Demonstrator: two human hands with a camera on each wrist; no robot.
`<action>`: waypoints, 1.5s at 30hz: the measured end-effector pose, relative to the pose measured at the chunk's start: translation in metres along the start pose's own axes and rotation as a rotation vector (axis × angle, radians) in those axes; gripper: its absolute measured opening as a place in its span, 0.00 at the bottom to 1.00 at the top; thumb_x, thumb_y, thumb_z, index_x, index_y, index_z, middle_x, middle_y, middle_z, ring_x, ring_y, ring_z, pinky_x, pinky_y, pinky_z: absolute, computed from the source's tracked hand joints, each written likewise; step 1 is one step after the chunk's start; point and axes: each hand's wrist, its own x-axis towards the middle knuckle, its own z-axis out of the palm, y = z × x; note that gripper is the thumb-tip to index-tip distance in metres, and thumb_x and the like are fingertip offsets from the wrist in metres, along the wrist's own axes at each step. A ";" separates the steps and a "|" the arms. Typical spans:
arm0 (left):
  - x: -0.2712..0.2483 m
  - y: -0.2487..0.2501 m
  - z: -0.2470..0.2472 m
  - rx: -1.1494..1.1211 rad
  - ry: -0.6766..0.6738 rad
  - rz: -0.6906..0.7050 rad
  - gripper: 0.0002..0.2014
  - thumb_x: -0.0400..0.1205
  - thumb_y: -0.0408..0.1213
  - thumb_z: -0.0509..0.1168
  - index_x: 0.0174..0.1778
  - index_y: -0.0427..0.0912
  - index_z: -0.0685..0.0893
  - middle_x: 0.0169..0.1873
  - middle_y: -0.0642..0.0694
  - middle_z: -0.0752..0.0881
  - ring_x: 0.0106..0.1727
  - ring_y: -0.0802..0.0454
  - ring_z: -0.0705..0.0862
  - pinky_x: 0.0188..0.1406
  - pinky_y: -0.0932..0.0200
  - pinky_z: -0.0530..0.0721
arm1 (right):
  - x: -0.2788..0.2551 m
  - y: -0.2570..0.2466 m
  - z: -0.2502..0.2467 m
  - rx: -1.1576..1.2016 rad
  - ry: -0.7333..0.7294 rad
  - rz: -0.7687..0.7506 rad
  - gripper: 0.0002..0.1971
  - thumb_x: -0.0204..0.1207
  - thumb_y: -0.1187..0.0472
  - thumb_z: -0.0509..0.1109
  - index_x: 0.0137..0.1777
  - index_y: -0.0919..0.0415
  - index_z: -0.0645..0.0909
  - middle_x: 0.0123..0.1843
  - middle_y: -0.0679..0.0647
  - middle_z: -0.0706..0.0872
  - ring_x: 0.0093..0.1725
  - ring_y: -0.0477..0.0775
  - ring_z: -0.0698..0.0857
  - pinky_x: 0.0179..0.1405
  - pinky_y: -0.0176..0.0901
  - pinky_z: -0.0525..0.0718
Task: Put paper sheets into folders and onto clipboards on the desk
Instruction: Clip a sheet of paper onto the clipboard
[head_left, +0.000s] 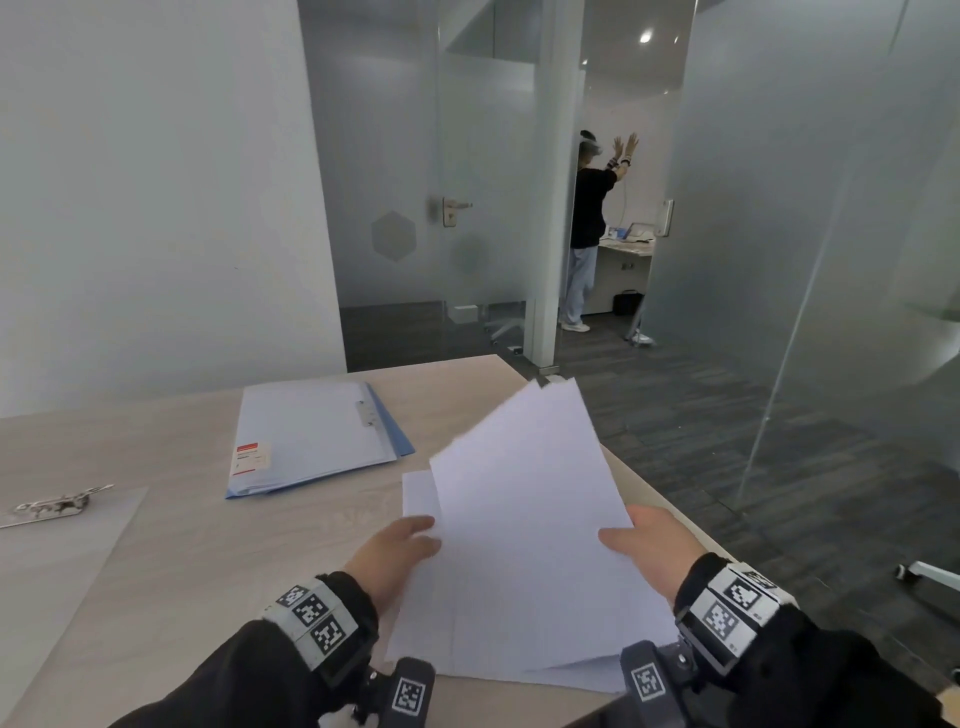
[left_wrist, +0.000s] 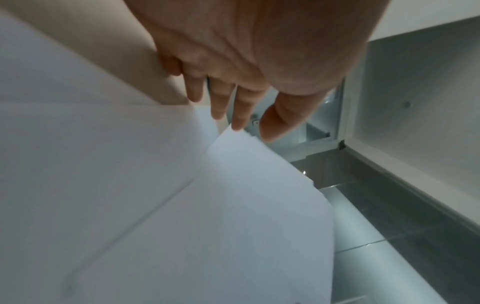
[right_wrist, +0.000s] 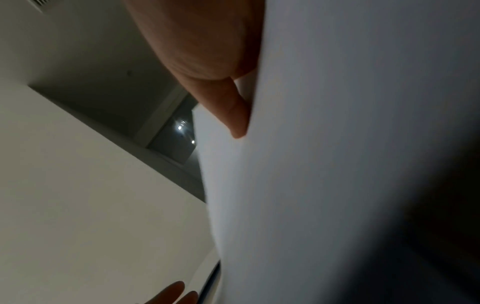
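A fanned stack of white paper sheets (head_left: 530, 519) is lifted at a tilt over the desk's near right part. My right hand (head_left: 639, 535) grips its right edge, thumb on top and fingers hidden beneath; the thumb (right_wrist: 233, 115) presses the paper sheets (right_wrist: 311, 164). My left hand (head_left: 410, 540) is at the stack's left edge. Its fingers (left_wrist: 241, 115) are straight and touch a corner of the sheets (left_wrist: 207, 205). A blue folder (head_left: 311, 436) lies open with paper in it further back. A translucent clipboard (head_left: 57, 545) with a metal clip (head_left: 57, 504) lies at the far left.
The light wood desk (head_left: 208, 545) ends just right of my right hand, with dark floor beyond. Frosted glass walls and a door (head_left: 452, 208) stand behind. A person in a black top (head_left: 587, 208) stands in the far room. A chair base (head_left: 930, 571) shows at the right.
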 end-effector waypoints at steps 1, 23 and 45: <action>0.002 0.006 -0.003 -0.008 0.076 0.026 0.31 0.76 0.46 0.70 0.76 0.44 0.74 0.76 0.43 0.76 0.76 0.45 0.73 0.79 0.48 0.66 | -0.004 -0.002 -0.001 0.083 0.014 -0.033 0.09 0.79 0.72 0.67 0.49 0.62 0.88 0.40 0.52 0.94 0.42 0.57 0.91 0.43 0.46 0.85; -0.018 0.034 0.027 -0.221 0.123 0.249 0.09 0.86 0.40 0.60 0.51 0.46 0.86 0.48 0.44 0.92 0.50 0.45 0.89 0.55 0.45 0.86 | -0.031 -0.013 0.011 0.452 -0.032 -0.152 0.10 0.78 0.69 0.71 0.56 0.61 0.89 0.55 0.61 0.93 0.56 0.65 0.90 0.61 0.63 0.85; -0.149 -0.095 -0.285 0.279 0.746 -0.495 0.23 0.89 0.33 0.52 0.82 0.38 0.63 0.83 0.39 0.63 0.83 0.44 0.64 0.79 0.57 0.61 | -0.027 -0.089 0.220 0.280 -0.358 -0.191 0.09 0.81 0.64 0.67 0.56 0.55 0.87 0.52 0.52 0.93 0.55 0.54 0.89 0.58 0.51 0.84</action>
